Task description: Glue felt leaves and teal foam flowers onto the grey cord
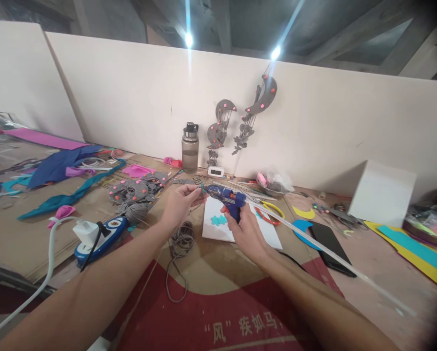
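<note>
Blue glue gun held up to a small teal piece

Pale characters reading "“风”疾如马" run across the red print on the cardboard (253, 327); whatever follows is unclear beside the right forearm. The digits on the white clock (215, 171) are too small to read. The glue gun (224, 195) is dark blue with orange details, a long translucent glue stick (313, 243) trailing from its back. The right grip (248, 231) is wrapped round its handle above a white board (218, 234). Fingertips of the left grip (184, 204) pinch the small teal piece (203, 187), partly hidden, at the nozzle.
</note>
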The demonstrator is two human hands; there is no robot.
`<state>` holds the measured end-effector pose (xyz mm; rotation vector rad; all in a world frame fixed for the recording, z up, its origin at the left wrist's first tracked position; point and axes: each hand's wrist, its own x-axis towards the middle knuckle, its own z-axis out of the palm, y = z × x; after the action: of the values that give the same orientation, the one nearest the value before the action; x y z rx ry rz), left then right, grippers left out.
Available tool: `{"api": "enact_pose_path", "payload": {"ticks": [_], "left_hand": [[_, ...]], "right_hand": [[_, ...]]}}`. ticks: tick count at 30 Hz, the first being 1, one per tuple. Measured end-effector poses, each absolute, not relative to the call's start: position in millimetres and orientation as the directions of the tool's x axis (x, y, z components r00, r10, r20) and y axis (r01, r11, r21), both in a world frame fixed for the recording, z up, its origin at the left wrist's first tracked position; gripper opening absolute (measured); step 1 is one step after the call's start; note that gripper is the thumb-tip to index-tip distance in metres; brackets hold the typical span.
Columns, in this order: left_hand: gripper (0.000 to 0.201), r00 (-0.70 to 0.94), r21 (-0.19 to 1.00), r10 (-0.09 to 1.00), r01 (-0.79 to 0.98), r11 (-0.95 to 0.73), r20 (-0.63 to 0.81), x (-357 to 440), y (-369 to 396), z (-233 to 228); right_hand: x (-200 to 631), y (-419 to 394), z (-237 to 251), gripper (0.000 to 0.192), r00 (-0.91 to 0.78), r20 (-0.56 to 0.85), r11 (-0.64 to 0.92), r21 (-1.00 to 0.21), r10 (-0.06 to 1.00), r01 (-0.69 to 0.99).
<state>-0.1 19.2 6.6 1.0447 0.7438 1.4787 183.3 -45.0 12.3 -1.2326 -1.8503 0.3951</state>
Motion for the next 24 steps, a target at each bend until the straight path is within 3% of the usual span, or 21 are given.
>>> {"api": "enact_pose_path", "payload": {"ticks": [16,24], "left_hand": [[0.027,0.009,0.893,0.979,-0.41,-0.184,0.206,-0.4,20.4,5.0],[0.024,0.009,0.888,0.976,-0.416,-0.196,0.22,-1.1,21.4,3.5]], "right_hand": [[180.6,-43.7,6.1,0.025,-0.137,0.61,0.477,-0.44,0.781,0.761],[179.0,-44.5,7.0,0.028,-0.131,0.596,0.468,-0.454,0.792,0.759]]}}
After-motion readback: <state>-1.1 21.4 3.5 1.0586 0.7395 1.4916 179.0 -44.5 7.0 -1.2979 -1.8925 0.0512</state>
